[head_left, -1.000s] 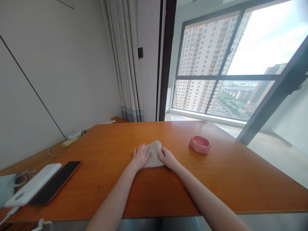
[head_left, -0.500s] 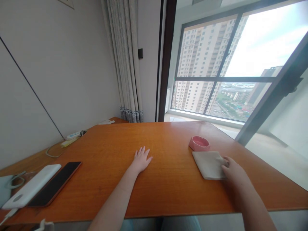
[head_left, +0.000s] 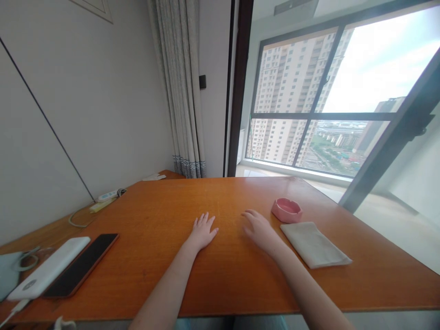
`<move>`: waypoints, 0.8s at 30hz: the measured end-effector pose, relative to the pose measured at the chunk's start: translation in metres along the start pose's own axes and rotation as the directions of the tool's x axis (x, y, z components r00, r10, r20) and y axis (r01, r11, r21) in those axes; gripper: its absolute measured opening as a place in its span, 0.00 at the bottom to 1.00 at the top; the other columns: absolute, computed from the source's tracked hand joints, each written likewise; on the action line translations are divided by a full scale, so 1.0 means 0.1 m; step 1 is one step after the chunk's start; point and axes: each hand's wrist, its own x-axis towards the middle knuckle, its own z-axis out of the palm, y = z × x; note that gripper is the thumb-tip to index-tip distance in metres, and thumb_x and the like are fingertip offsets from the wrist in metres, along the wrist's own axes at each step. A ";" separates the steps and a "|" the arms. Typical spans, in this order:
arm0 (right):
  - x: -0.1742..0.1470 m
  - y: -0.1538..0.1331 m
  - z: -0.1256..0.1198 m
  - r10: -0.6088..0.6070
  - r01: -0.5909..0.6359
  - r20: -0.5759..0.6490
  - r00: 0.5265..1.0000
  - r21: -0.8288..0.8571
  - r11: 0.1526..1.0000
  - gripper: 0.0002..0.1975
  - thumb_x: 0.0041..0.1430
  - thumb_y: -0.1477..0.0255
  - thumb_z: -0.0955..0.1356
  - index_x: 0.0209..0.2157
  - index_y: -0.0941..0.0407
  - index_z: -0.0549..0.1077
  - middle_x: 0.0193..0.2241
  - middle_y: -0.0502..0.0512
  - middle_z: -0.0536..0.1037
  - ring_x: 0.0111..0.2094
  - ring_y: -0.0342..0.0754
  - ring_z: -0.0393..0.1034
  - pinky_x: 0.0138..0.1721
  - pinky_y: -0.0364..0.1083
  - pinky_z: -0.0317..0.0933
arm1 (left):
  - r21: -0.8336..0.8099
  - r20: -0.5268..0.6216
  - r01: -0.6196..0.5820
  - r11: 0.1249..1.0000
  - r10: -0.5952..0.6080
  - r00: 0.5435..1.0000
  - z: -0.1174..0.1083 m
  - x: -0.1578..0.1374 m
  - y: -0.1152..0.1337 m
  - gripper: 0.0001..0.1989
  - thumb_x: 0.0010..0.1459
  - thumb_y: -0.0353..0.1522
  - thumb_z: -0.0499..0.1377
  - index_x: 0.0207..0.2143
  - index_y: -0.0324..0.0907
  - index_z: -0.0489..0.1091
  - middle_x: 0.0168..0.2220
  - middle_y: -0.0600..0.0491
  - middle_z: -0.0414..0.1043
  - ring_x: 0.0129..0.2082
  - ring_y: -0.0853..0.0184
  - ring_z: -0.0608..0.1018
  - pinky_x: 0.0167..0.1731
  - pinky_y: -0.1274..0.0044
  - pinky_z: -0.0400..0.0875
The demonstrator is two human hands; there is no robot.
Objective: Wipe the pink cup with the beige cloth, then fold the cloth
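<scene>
My left hand [head_left: 202,233] lies flat on the wooden table [head_left: 165,275], fingers spread, holding nothing. My right hand [head_left: 257,229] is over the middle of the table, a little blurred, with its fingers apart and nothing in them. To the right of that hand lies a folded light-grey cloth [head_left: 314,245], flat on the wood. Just behind the cloth sits a pink ashtray [head_left: 286,211] with a many-sided rim. Neither hand touches the cloth or the ashtray.
At the left, a black phone [head_left: 82,266] lies beside a white power bank [head_left: 51,266] with a cable plugged in. A power strip [head_left: 107,196] rests near the wall. Beyond the table are a curtain [head_left: 182,91] and a large window [head_left: 319,114].
My right hand has let go of the cloth and moved left to the table's middle. The cloth now lies flat and extends further right. My left hand stays in place.
</scene>
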 end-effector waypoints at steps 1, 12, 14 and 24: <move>0.08 -0.19 0.09 -0.060 0.058 0.060 0.996 0.040 0.997 0.20 0.52 0.74 0.62 0.49 0.58 0.68 0.50 0.62 0.69 0.51 0.54 0.63 0.53 0.52 0.56 | -0.001 0.000 -0.001 1.000 0.001 1.000 0.00 0.00 0.00 0.32 0.59 0.46 0.42 0.62 0.42 0.52 0.66 0.43 0.41 0.65 0.56 0.45 0.61 0.62 0.39; 0.42 -0.64 1.05 -0.232 0.213 0.043 0.972 0.260 0.942 0.19 0.55 0.81 0.58 0.47 0.58 0.68 0.48 0.61 0.71 0.49 0.50 0.63 0.51 0.48 0.55 | -0.019 0.020 -0.007 1.000 0.007 1.000 0.03 0.01 -0.02 0.29 0.59 0.37 0.41 0.62 0.40 0.51 0.66 0.45 0.41 0.65 0.58 0.46 0.61 0.63 0.40; 0.43 -0.58 1.07 -0.247 0.224 0.031 0.968 0.330 0.917 0.19 0.54 0.81 0.58 0.46 0.57 0.69 0.48 0.58 0.71 0.49 0.49 0.63 0.52 0.48 0.55 | -0.012 0.019 -0.002 1.000 0.002 1.000 0.03 0.01 -0.02 0.28 0.59 0.36 0.41 0.62 0.40 0.52 0.66 0.45 0.41 0.65 0.58 0.46 0.61 0.62 0.40; 0.46 -0.54 1.06 -0.270 0.241 0.029 0.962 0.373 0.896 0.18 0.53 0.81 0.59 0.45 0.56 0.70 0.46 0.57 0.72 0.48 0.48 0.64 0.53 0.48 0.54 | -0.018 0.016 -0.002 1.000 0.003 1.000 -0.01 -0.01 0.00 0.29 0.58 0.37 0.42 0.61 0.40 0.53 0.66 0.45 0.41 0.65 0.58 0.46 0.61 0.63 0.40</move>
